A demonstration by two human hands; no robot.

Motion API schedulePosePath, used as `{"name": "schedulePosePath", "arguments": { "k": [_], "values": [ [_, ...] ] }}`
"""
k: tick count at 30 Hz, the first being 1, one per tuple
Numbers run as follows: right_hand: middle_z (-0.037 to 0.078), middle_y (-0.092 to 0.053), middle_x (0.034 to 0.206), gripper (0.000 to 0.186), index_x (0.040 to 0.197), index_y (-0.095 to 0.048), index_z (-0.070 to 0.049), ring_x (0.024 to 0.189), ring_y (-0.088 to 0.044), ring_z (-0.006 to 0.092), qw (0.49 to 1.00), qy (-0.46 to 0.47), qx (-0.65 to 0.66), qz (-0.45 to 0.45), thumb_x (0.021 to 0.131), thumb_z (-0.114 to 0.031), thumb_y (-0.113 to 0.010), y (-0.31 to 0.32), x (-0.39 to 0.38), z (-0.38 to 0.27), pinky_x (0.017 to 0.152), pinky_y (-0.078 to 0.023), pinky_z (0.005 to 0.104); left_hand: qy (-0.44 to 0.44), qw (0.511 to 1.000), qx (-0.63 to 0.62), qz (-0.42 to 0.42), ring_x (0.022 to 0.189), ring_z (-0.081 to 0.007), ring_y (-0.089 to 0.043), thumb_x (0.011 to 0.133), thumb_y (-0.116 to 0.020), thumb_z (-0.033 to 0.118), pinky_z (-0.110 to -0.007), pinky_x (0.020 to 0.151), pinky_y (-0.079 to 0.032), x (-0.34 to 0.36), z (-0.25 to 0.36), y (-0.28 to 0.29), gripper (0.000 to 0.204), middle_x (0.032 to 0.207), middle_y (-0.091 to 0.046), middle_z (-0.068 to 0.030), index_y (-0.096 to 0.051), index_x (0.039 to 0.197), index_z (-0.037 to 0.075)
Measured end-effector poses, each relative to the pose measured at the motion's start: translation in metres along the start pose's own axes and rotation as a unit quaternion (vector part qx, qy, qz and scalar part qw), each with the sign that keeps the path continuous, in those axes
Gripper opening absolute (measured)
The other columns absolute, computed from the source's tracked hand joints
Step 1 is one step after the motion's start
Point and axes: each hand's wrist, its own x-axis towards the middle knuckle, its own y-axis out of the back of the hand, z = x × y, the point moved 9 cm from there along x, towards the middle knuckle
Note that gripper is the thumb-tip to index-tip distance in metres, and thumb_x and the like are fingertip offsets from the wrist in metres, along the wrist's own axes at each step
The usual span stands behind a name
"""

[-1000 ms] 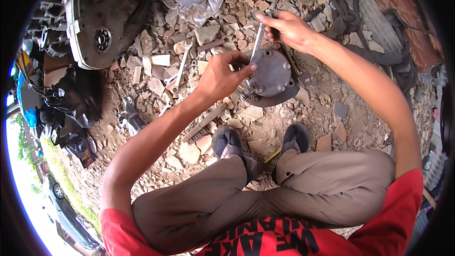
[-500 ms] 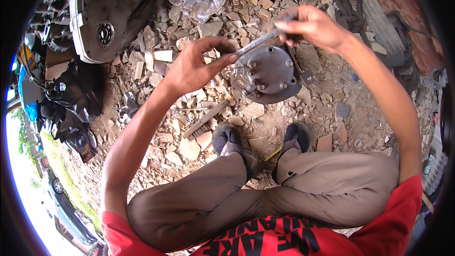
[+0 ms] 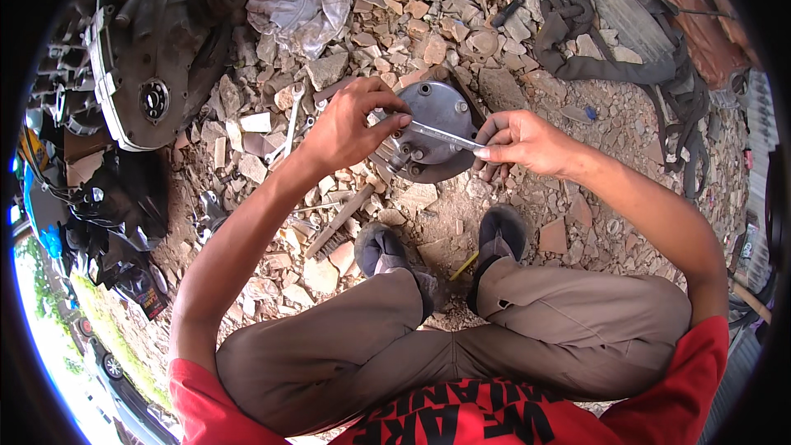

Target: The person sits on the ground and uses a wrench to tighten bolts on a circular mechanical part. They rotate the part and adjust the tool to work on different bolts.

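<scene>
A slim silver wrench point(image 3: 442, 134) spans the gap between my hands, its ends covered by fingers. My left hand point(image 3: 353, 122) pinches one end between thumb and fingers. The other end, slightly lower, is in the closed fingers of my right hand point(image 3: 527, 145). Beneath it on the ground sits a round grey metal housing point(image 3: 430, 104) with bolts around its rim. The wrench crosses over its front part; whether it touches a bolt I cannot tell. Left of my left hand, more wrenches point(image 3: 292, 125) lie on the rubble.
Broken tile and stones cover the ground. A large engine block point(image 3: 124, 74) stands at the far left, with a whitish cloth point(image 3: 301, 8) beside it. Dark straps point(image 3: 614, 66) lie far right. A wooden-handled brush point(image 3: 342, 218) rests ahead of my left shoe point(image 3: 381, 249).
My right hand has come down and nearer me, so the wrench now slopes down to the right instead of up. The view has shifted, showing the wrenches left of my left hand.
</scene>
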Motion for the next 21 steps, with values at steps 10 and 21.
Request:
{"name": "schedulePosePath", "arguments": {
  "k": [10,21],
  "values": [
    [0.007,-0.067,0.081,0.016,0.099,-0.062,-0.001,0.064,-0.061,0.01,0.987,0.048,-0.107,0.111,0.088,-0.011,-0.069,0.046,0.034,-0.061,0.054,-0.047,0.0223,0.07,0.988,-0.124,0.054,0.093,-0.0236,-0.062,0.083,-0.074,0.038,-0.037,0.083,-0.047,-0.014,-0.034,-0.005,0.038,0.096,-0.067,-0.0126,-0.07,0.099,0.003],
    [-0.004,-0.048,0.069,0.035,0.084,-0.059,-0.007,0.059,-0.045,0.0043,0.939,0.273,-0.204,0.044,0.097,-0.04,-0.059,-0.031,0.11,-0.184,0.053,-0.039,0.0205,0.188,0.958,-0.209,0.064,0.071,-0.0085,-0.056,0.084,-0.073,0.036,-0.027,0.066,-0.044,-0.035,-0.017,0.016,0.037,0.08,-0.066,-0.0024,-0.069,0.099,0.003]
  ]
}}
